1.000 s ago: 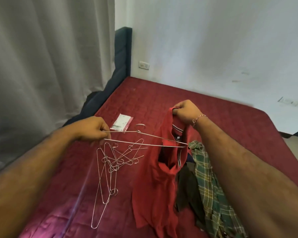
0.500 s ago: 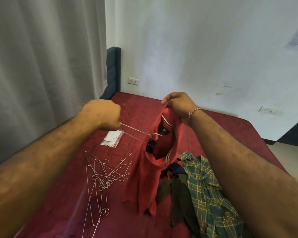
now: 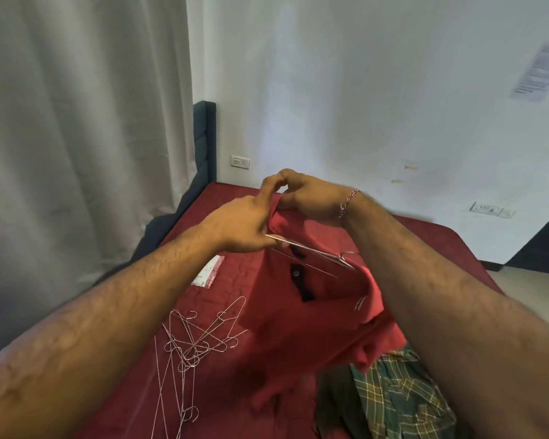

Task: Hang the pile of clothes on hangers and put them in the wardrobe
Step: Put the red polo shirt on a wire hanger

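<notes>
Hands have met: left hand [image 3: 246,226] now pinches hanger [image 3: 311,255] and shirt [image 3: 298,315], right hand [image 3: 311,199] gripping collar.

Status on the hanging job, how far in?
Early. Done: nothing hung that shows; no wardrobe in view. In hand: left hand grips a wire hanger poking into the red polo shirt, right hand pinches its top edge. Left: plaid shirt and dark clothes on the bed, spare hangers waiting.

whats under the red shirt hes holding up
Below the red shirt lies the red bedspread; a green checked shirt and dark clothes show at its lower edge. Anything else under it is covered.
</notes>
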Action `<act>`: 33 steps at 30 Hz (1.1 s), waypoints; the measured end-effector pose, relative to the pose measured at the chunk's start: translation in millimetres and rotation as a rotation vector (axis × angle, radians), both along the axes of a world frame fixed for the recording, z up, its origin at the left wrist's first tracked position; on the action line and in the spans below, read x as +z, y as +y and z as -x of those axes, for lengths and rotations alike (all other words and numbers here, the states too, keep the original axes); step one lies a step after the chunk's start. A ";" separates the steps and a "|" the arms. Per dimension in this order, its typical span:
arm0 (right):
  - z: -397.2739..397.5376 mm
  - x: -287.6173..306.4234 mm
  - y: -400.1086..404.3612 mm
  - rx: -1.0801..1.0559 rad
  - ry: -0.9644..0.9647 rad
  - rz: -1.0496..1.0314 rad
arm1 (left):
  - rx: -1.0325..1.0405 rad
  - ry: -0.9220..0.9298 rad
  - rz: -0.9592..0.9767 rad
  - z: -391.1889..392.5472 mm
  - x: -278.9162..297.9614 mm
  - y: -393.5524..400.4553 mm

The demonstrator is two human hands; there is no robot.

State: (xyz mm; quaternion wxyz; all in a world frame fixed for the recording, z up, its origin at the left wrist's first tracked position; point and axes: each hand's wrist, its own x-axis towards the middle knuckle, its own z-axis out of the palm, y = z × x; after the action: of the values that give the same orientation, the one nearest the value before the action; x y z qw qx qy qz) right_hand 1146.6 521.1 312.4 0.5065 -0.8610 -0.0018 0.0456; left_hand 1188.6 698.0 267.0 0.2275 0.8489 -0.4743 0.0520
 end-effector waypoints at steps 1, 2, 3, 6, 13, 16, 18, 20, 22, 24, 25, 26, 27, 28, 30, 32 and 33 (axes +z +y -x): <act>1.4 -0.2 -3.4 0.026 0.013 -0.059 | 0.019 0.015 0.029 2.5 -4.9 -3.5; 3.9 -0.5 -7.5 0.060 0.037 -0.106 | 0.041 0.023 0.051 3.6 -10.6 -7.9; 6.9 -0.1 -11.9 0.095 0.069 -0.135 | 0.059 0.026 0.069 3.1 -16.1 -12.1; 21.1 6.8 -28.4 0.173 0.140 -0.147 | 0.061 0.104 0.093 -4.1 -32.1 -16.9; 102.5 -23.0 -113.9 -0.018 -0.109 -0.023 | 0.002 0.406 0.119 -18.9 -53.2 5.6; 112.0 -64.4 -113.0 0.112 -0.015 0.168 | 0.021 0.391 0.057 -17.5 -46.4 0.6; 112.2 -78.4 -103.2 0.091 -0.062 0.255 | -0.018 0.421 -0.011 -13.3 -43.4 -3.2; 113.6 -90.5 -100.6 0.048 -0.171 0.278 | -0.105 0.649 -0.018 -12.7 -42.4 2.4; 118.9 -100.1 -103.5 0.029 -0.242 0.230 | -0.088 0.946 0.071 -16.0 -42.4 16.5; 124.4 -109.2 -107.5 -0.007 -0.297 0.129 | 0.069 1.097 0.262 -22.7 -49.1 26.6; 125.2 -113.8 -107.7 -0.056 -0.329 0.074 | 0.168 1.093 0.358 -26.7 -55.5 27.7; 125.2 -118.7 -106.6 -0.115 -0.371 0.006 | 0.233 1.055 0.417 -28.9 -62.7 26.9; 123.4 -124.6 -105.6 -0.176 -0.408 -0.070 | 0.252 1.026 0.453 -30.4 -71.6 25.1; 121.2 -128.2 -102.9 -0.239 -0.435 -0.137 | 0.238 1.034 0.475 -28.8 -78.5 22.1; 114.2 -133.4 -98.3 -0.342 -0.455 -0.193 | 0.210 1.147 0.549 -20.3 -86.0 17.5; 106.8 -136.8 -96.0 -0.402 -0.460 -0.172 | 0.196 1.259 0.620 -13.5 -86.5 15.8; 103.5 -138.2 -95.0 -0.413 -0.468 -0.164 | 0.194 1.262 0.626 -12.0 -86.4 15.5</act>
State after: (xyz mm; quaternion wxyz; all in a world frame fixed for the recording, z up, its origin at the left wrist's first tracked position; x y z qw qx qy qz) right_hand 1043.0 426.1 174.1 0.5587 -0.7865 0.0531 -0.2577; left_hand 1200.5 713.5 180.6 0.6864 0.6501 -0.1372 -0.2957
